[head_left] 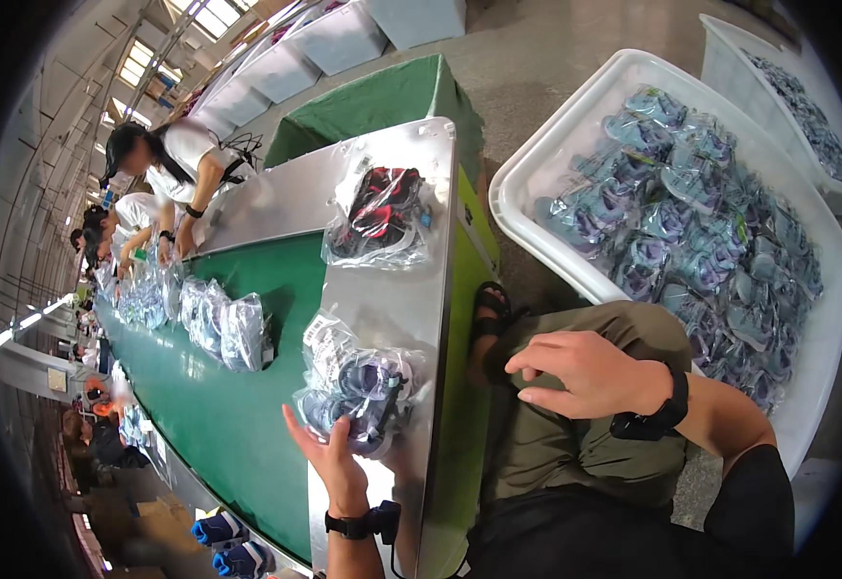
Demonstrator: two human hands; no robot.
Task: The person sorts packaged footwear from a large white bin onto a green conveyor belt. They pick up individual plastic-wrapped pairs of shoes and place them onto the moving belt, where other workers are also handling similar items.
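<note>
A pair of grey-blue children's shoes (374, 378) in a clear plastic bag lies on the metal end of the conveyor table. My left hand (332, 461) reaches up to the bag's near side, thumb and fingers spread, the fingertips at its edge; it does not grip the bag. Over my lap, my right hand (580, 374) hangs with nothing visible in it, its fingers loosely bent and the thumb apart. Farther along the metal top sits a second bag, with red-and-black shoes (383, 210) inside.
To my right stands a large white tub (575, 273) full of bagged shoes. Bagged pairs (228, 323) ride on the green belt (210, 417). A green bin (363, 106) is behind the table's far end; several people work along the belt. Blue shoes (237, 555) lie opposite.
</note>
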